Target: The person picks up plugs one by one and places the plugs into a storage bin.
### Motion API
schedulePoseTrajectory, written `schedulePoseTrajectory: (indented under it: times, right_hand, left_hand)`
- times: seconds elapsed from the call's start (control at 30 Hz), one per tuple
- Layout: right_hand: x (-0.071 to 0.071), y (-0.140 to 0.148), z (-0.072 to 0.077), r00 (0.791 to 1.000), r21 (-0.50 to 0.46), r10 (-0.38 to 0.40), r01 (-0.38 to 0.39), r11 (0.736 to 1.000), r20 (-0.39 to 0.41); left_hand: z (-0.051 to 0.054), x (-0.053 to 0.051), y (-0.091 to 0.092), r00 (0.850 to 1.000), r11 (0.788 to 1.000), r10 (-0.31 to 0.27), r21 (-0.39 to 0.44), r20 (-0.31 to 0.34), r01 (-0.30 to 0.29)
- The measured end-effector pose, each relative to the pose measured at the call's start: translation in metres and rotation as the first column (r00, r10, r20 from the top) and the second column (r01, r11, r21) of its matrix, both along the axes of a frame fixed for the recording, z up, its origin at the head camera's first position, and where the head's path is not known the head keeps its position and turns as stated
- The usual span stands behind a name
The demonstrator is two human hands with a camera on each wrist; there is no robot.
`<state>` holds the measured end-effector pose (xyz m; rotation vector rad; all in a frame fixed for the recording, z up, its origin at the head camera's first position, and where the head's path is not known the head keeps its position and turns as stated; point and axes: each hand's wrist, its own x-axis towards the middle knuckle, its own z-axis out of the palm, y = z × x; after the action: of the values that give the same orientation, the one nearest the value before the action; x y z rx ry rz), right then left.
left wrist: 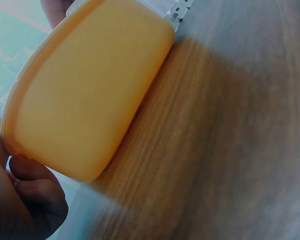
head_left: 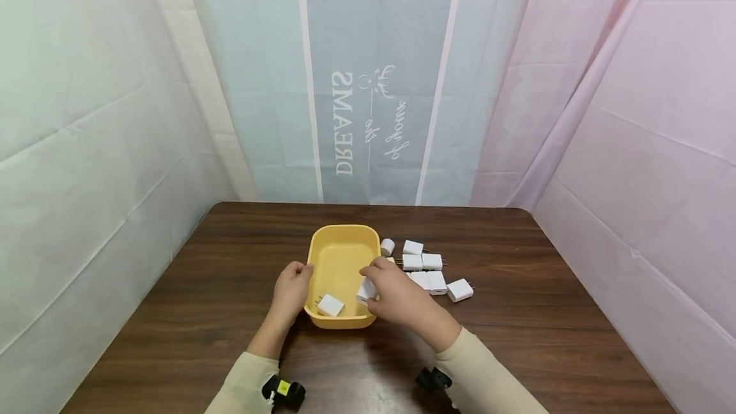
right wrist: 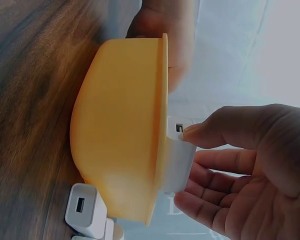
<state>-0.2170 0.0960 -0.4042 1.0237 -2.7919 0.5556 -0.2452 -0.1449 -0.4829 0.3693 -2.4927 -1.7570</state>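
A yellow plastic bin [head_left: 345,322] stands on the table. My left hand [head_left: 292,287] pinches its left rim between thumb and curled fingers, also visible in the left wrist view. Over the bin's right side, my right hand [head_left: 402,294] holds a white USB charger [right wrist: 179,162] between thumb and fingertips, its USB port facing the right wrist camera. Another white charger [head_left: 330,305] lies inside the bin at its near left, prongs pointing left. The bin wall hides the lower part of the held charger in the right wrist view.
Several white chargers [head_left: 432,262] lie grouped right of the bin, one [head_left: 460,290] farthest right. A rounded white piece [head_left: 388,247] sits by the bin's far right corner. The brown wooden table [head_left: 506,350] is enclosed by hanging cloth [head_left: 264,114] at back and sides.
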Motion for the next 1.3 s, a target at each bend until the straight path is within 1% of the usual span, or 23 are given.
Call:
schedulePoseTrajectory:
  times: [0.2, 0.37, 0.47, 0.87, 1.03, 1.17, 1.3]
  right_hand:
    - [-0.002, -0.005, 0.001, 1.000, 0.024, 0.006, -0.006, 1.000, 0.015]
    - [-0.006, -0.007, -0.002, 0.999, 0.063, 0.007, -0.009, 0.998, 0.038]
    - [-0.008, -0.009, -0.003, 0.999, 0.085, 0.009, -0.012, 0.996, 0.037]
    - [-0.013, -0.015, -0.007, 0.998, 0.125, 0.044, -0.050, 0.991, 0.048]
    - [-0.016, -0.017, -0.008, 0.996, 0.137, 0.045, -0.054, 0.989, 0.071]
    - [-0.018, -0.018, -0.010, 0.994, 0.153, 0.046, -0.060, 0.986, 0.097]
    - [-0.021, -0.020, -0.010, 0.993, 0.170, 0.058, -0.075, 0.983, 0.106]
  left_hand:
    - [0.003, 0.001, 0.000, 1.000, 1.000, 0.002, 0.005, -0.006, -0.002]
    - [0.004, 0.002, 0.000, 1.000, 1.000, 0.000, 0.016, -0.001, 0.000]
    - [0.005, 0.002, 0.001, 1.000, 1.000, -0.006, 0.019, -0.003, 0.006]
    - [0.005, 0.002, 0.000, 1.000, 1.000, -0.006, 0.016, 0.003, 0.006]
    - [0.004, 0.001, 0.000, 1.000, 1.000, -0.001, 0.010, -0.001, 0.001]
    - [0.003, 0.001, 0.000, 1.000, 1.000, -0.006, 0.013, 0.001, 0.006]
    - [0.003, 0.001, 0.000, 1.000, 1.000, -0.012, 0.018, -0.001, 0.012]
